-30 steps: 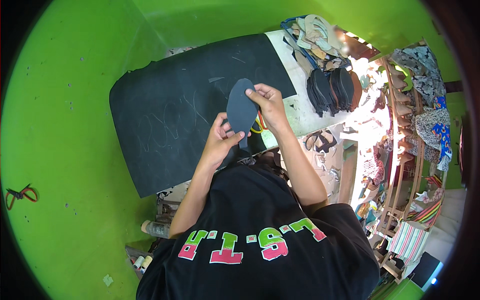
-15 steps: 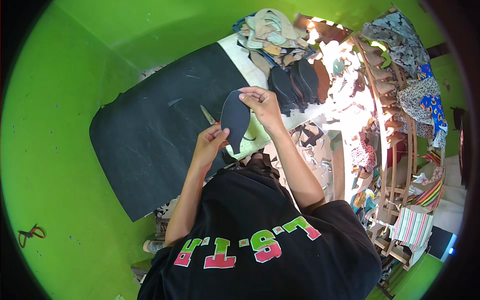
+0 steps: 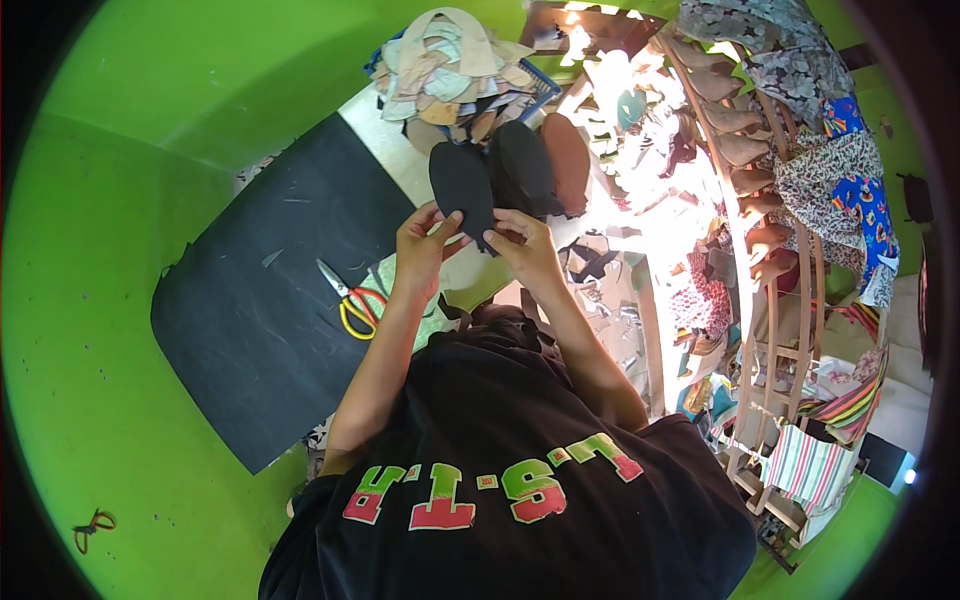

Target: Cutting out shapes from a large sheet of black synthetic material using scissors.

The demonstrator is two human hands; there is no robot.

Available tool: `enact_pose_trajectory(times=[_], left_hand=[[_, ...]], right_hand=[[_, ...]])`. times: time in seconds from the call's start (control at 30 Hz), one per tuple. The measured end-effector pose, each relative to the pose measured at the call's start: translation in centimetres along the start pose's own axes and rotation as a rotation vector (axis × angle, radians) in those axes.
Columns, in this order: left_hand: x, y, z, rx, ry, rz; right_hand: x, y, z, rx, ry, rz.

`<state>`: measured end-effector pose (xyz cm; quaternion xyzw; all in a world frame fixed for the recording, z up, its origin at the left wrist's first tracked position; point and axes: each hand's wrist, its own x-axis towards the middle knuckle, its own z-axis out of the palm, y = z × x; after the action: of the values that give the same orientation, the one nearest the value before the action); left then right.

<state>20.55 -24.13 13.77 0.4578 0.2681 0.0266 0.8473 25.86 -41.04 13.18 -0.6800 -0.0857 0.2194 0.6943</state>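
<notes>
A black shoe-sole-shaped piece (image 3: 461, 180) is in both my hands, its broad rounded end away from me. My left hand (image 3: 422, 245) pinches its left edge near the narrow end, thumb on top. On the opposite side, my right hand (image 3: 525, 250) has thumb and fingers closed on the narrow end. Just beyond and to the right stand stacked black soles (image 3: 524, 165), and the held piece overlaps part of this group. Whether it touches the stack I cannot tell. Scissors (image 3: 350, 298) with red and yellow handles lie left of my left forearm.
A large black sheet (image 3: 270, 280) covers the table's left part. A brown sole (image 3: 567, 160) leans beside the black ones. Behind them, a blue basket (image 3: 543, 85) overflows with cut scraps (image 3: 445, 65). To the right is a wooden rack (image 3: 765, 220) with foot-shaped forms.
Both hands have carried the sole piece away from me toward the stack and turned its broad end farthest from me. The scissors, partly hidden before, now show fully. The view has shifted.
</notes>
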Motion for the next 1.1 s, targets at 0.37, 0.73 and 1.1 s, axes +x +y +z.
enact_pose_trajectory(times=[0.37, 0.73, 1.1], left_hand=[[7.1, -1.6, 5.6, 0.039, -0.043, -0.033], [8.4, -3.4, 6.5, 0.22, 0.029, 0.067], [10.2, -7.1, -1.0, 0.104, 0.298, 0.032]], right_hand=[[3.5, -0.5, -7.8, -0.126, 0.062, 0.001], [3.2, -0.8, -8.3, -0.349, 0.091, 0.045], [3.0, 1.8, -2.7, -0.692, -0.413, 0.057]])
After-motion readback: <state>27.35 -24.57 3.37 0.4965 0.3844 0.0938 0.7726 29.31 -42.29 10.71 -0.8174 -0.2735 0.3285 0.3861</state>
